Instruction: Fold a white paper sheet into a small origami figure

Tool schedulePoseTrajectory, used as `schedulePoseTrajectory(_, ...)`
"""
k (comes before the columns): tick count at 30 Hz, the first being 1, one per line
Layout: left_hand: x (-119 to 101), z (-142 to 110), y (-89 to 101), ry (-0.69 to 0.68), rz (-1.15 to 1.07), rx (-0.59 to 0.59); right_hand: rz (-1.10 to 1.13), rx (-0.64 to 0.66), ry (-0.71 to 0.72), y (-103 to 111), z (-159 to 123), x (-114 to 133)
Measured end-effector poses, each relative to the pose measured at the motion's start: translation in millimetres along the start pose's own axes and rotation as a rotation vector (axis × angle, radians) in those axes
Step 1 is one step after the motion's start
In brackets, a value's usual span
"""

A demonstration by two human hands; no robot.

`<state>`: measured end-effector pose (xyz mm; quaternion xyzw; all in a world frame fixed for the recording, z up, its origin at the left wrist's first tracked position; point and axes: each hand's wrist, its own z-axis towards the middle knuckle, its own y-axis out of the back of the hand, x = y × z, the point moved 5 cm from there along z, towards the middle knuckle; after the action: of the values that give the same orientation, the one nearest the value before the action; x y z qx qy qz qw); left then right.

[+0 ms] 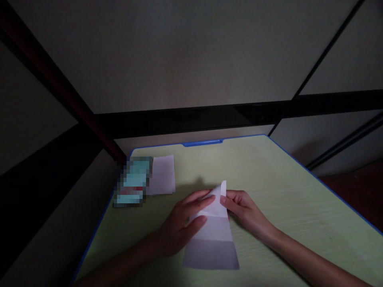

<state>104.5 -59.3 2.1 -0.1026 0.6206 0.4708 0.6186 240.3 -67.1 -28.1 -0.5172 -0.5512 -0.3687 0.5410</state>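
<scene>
A white sheet of paper [213, 229] with crosswise creases is held just above the table, its far end narrowed and partly folded over. My left hand [187, 223] grips its left side, with fingers on both the upper face and the far edge. On the right edge, near the folded tip, my right hand [239, 205] pinches the paper between thumb and fingers. The near end of the sheet hangs free toward me, in shadow. Fingers behind the paper are hidden.
A small stack of white paper [162, 174] lies at the table's far left, beside a blurred-out phone-like object [133, 181]. The pale wood-grain table [293, 207] has a blue rim and a blue tray slot [203, 143] at its far edge. Panelled cabinet-like surfaces [191, 59] rise behind.
</scene>
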Motion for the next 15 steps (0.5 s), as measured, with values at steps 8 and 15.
schedulePoseTrajectory(8,6.8,3.3,1.7,0.173,-0.125,-0.123,-0.098,0.021,0.032,-2.5,0.0,5.6)
schedulePoseTrajectory(15,24.8,5.9,-8.5,0.456,-0.517,-0.036,-0.191,0.018,0.045,-1.8,-0.2,5.5)
